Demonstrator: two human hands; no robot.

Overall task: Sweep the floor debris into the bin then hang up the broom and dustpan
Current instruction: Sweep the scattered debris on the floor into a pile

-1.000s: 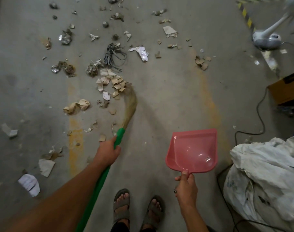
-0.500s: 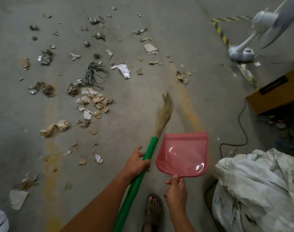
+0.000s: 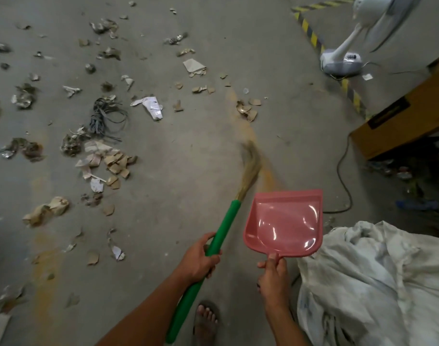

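My left hand [image 3: 201, 258] grips the green handle of a grass broom [image 3: 223, 231], whose blurred bristles [image 3: 251, 166] point up the floor, right of the rubbish. A pink dustpan [image 3: 286, 221] is held by its handle in my right hand [image 3: 273, 278], raised level and with nothing in it. Torn cardboard and paper scraps [image 3: 108, 163] lie in a heap to the left. More debris is scattered over the grey floor, including a crumpled wad [image 3: 48, 208], a coil of grey straps [image 3: 106, 116] and a small cluster of scraps [image 3: 247, 109] beyond the bristles.
A large white sack [image 3: 378, 283] sits at my right. A white standing fan [image 3: 343, 58] is at the back right beside yellow-black floor tape [image 3: 311, 33]. A brown cardboard box [image 3: 403, 116] and a black cable [image 3: 343, 176] lie to the right. My sandalled foot [image 3: 206, 323] is below.
The broom has swung from the cardboard heap on the left over to the right, next to the dustpan. The view has shifted right; the heap stays where it was.
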